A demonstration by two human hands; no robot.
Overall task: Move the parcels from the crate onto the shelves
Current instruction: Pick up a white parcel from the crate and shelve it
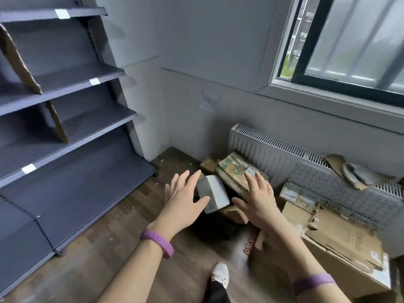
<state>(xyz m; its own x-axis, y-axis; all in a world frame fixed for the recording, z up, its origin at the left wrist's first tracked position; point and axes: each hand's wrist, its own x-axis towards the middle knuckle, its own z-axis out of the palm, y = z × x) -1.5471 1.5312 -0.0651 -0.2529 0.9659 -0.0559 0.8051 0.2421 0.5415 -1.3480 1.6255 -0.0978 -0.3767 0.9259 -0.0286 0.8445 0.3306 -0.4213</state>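
left hand (185, 193) and right hand (260, 200), fingers spread, grip nothing, flanking a grey parcel (215, 193) piled on the dark crate (218, 224). a carton (338, 237) crowds the right; shelves (65, 84) stand left.

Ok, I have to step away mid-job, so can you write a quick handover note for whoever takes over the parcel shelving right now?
Left hand: open, fingers spread, just left of the small white rectangular box; no grip yet.
Right hand: open, on the box's right, over the brown cardboard parcel with green print.
Parcels: piled in the dark crate on the floor by the white radiator.
Done: no parcel shows on the visible dark grey metal shelves, only brown cardboard dividers.
Left: lift the white box, shelve it, then the rest.
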